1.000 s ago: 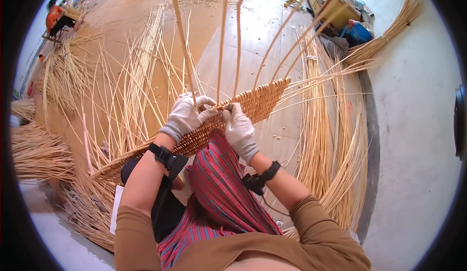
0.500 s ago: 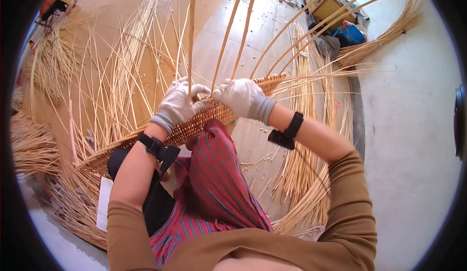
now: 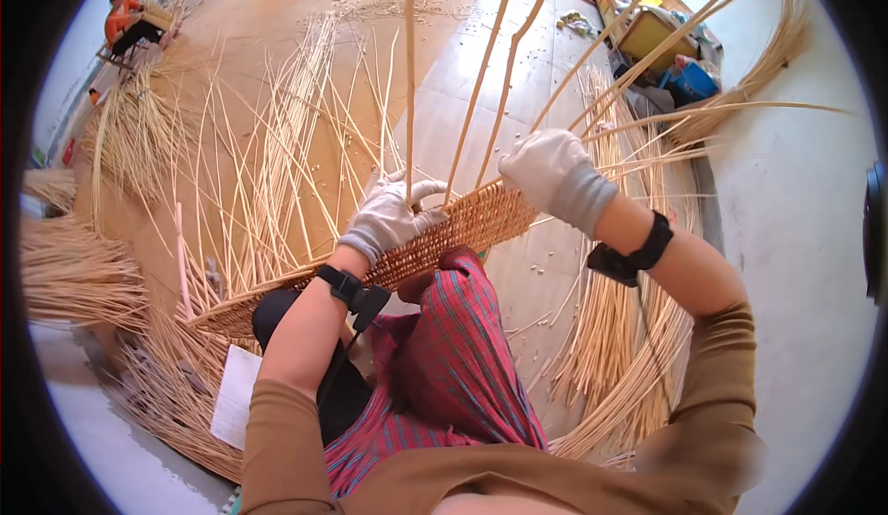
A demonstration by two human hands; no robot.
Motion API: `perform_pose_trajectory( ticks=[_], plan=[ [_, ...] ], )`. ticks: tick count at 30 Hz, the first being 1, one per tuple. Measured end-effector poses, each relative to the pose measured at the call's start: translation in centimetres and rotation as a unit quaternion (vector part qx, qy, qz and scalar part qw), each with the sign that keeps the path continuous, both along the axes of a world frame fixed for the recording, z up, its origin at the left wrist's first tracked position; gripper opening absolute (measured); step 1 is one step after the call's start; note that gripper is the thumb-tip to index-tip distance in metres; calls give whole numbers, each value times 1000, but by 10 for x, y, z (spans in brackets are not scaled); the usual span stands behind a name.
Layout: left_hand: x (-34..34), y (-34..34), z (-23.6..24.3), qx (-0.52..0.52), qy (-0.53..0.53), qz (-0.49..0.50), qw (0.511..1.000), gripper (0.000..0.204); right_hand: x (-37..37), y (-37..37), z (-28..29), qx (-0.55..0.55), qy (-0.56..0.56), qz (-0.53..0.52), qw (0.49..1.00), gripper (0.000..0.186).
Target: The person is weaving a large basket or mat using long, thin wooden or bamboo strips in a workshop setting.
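A long, narrow wicker panel (image 3: 467, 230) of tight brown weave lies aslant above my knees, and tall pale upright rods (image 3: 470, 85) rise from its far edge. My left hand (image 3: 393, 214), in a white glove, grips that edge near the middle, thumb on the near side and fingers partly hidden behind an upright. Toward the panel's right end my gloved right hand (image 3: 553, 177) is closed at the top edge, close to the right-hand uprights. Its fingers are turned away, so what lies in them is hidden.
Loose rods (image 3: 277, 136) spread over the floor at left, with tied bundles (image 3: 74, 270) farther left. More rods (image 3: 615, 348) lie at right. A blue container (image 3: 694, 82) stands by cluttered furniture at far right. Another person (image 3: 125, 23) sits at far left. White paper (image 3: 237, 397) lies beside my left arm.
My right hand has moved right along the panel, away from my left hand. My left hand stays on the edge. The view has shifted, and the seated person now shows at far left.
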State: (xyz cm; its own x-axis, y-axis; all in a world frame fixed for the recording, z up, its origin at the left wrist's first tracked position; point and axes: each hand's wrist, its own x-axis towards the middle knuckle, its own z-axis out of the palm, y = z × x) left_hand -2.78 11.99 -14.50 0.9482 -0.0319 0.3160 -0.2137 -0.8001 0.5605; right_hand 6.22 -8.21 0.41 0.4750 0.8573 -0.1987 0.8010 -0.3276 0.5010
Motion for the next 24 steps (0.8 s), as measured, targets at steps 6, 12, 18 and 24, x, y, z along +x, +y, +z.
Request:
perform_pose_trajectory(
  ticks=[6,12,18,24],
  plan=[
    [4,1,-2,-78,2,-28,997,42,23,35,-24,112,-131,299,939,9],
    [9,-2,-2,-56,-86,-51,993,46,103,90,-67,89,-36,170,981,14],
    [3,-2,6,-61,8,-60,996,45,77,110,-66,8,-200,290,936,11],
    [5,-3,4,5,-25,-46,999,42,-7,24,22,347,-189,17,919,15]
  ],
)
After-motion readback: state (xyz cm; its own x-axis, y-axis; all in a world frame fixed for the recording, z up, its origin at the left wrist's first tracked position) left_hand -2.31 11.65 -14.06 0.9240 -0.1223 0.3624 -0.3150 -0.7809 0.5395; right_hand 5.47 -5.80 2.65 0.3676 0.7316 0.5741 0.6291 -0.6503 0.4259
